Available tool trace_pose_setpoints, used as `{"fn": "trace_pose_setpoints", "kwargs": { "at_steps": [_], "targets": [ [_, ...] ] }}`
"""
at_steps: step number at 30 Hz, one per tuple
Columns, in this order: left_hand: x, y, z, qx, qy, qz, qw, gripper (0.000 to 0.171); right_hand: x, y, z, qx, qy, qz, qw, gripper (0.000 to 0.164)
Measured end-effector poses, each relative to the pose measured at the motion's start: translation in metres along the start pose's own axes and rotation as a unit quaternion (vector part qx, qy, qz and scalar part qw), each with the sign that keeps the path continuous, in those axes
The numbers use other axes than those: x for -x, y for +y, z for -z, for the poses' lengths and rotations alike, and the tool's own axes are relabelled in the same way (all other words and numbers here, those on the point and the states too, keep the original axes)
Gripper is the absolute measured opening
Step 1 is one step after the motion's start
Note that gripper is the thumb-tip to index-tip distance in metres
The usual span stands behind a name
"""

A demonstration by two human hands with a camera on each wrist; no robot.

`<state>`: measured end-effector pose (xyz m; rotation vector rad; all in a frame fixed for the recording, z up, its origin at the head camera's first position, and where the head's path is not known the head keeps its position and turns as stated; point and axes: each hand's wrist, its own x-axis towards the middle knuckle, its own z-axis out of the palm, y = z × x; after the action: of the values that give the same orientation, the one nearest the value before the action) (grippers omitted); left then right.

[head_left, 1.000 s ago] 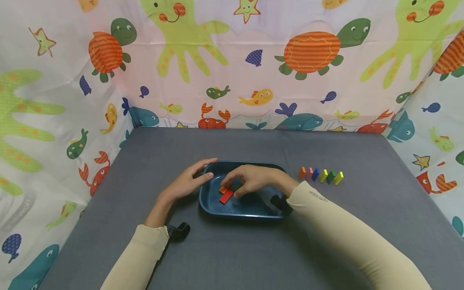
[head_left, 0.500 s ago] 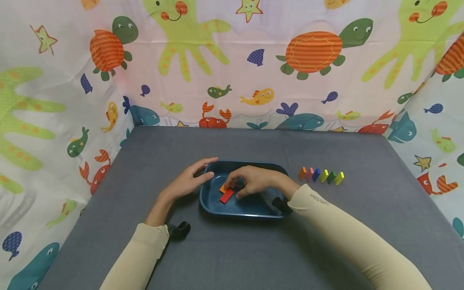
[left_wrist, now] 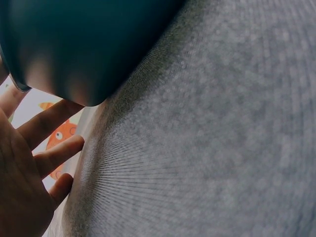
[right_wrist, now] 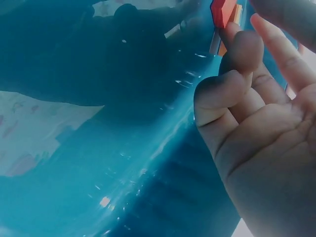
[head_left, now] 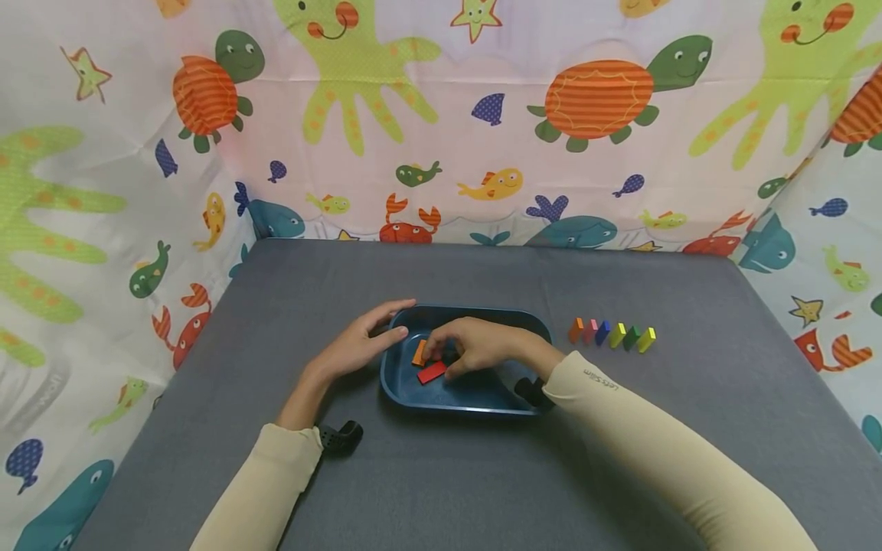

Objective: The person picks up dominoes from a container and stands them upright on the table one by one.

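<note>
Inside the dark blue tray (head_left: pixel 475 405) are an orange domino block (head_left: pixel 419 353) and a red domino block (head_left: pixel 432 373), close together at its left end. My right hand (head_left: pixel 478 343) reaches in from the right with bent fingers. Its index fingertip is right by the orange block, and its thumb tip is near the red block's right end, apart from the index. In the right wrist view, the red block (right_wrist: pixel 223 12) shows just beyond the fingers. My left hand (head_left: pixel 358 344) rests at the tray's left rim, thumb over the edge, other fingers (left_wrist: pixel 61 155) spread and fairly straight outside it.
Right of the tray, several small coloured domino blocks (head_left: pixel 618 335) stand upright in a row on the grey cloth (head_left: pixel 482 482). A sea-animal printed curtain (head_left: pixel 413 99) surrounds the table at the back and sides. A black wrist camera (head_left: pixel 341 438) sits on the left wrist.
Within the tray, the orange block and red block have turned and spread slightly apart beneath the right fingers. The left hand keeps its place on the rim.
</note>
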<state>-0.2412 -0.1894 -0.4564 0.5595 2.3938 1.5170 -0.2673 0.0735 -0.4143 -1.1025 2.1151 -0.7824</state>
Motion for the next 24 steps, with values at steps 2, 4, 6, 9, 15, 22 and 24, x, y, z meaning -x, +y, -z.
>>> {"fn": "trace_pose_setpoints", "kwargs": {
  "at_steps": [2, 4, 6, 9, 15, 22, 24],
  "targets": [
    [0.0000, 0.0002, 0.0000, 0.001, 0.000, 0.000, 1.0000, 0.053, 0.0010, 0.0008, -0.0002, -0.003, 0.002, 0.002, 1.000, 0.036],
    [0.0003, 0.0005, 0.0003, 0.001, 0.000, 0.001, 1.0000, 0.052, 0.0011, 0.0015, -0.0010, 0.000, 0.003, 0.007, 1.000, 0.035],
    [0.0008, 0.0006, 0.0005, -0.001, 0.000, 0.004, 1.0000, 0.051, 0.0009, 0.0010, -0.0021, 0.007, 0.003, 0.010, 1.000, 0.034],
    [0.0012, 0.0006, 0.0003, -0.004, 0.001, 0.006, 1.0000, 0.051, 0.0004, -0.0003, -0.0040, 0.021, 0.001, 0.016, 1.000, 0.033],
    [0.0014, 0.0012, -0.0007, -0.006, 0.002, 0.008, 1.0000, 0.050, -0.0005, -0.0014, -0.0062, 0.048, 0.005, 0.025, 0.999, 0.033],
    [0.0009, 0.0007, -0.0003, -0.006, 0.003, 0.003, 1.0000, 0.050, -0.0043, -0.0008, -0.0072, 0.059, 0.004, 0.029, 0.998, 0.036],
    [0.0010, 0.0006, -0.0003, -0.006, 0.003, 0.002, 1.0000, 0.050, -0.0054, -0.0021, -0.0078, 0.063, 0.003, 0.029, 0.998, 0.036]
  ]
}}
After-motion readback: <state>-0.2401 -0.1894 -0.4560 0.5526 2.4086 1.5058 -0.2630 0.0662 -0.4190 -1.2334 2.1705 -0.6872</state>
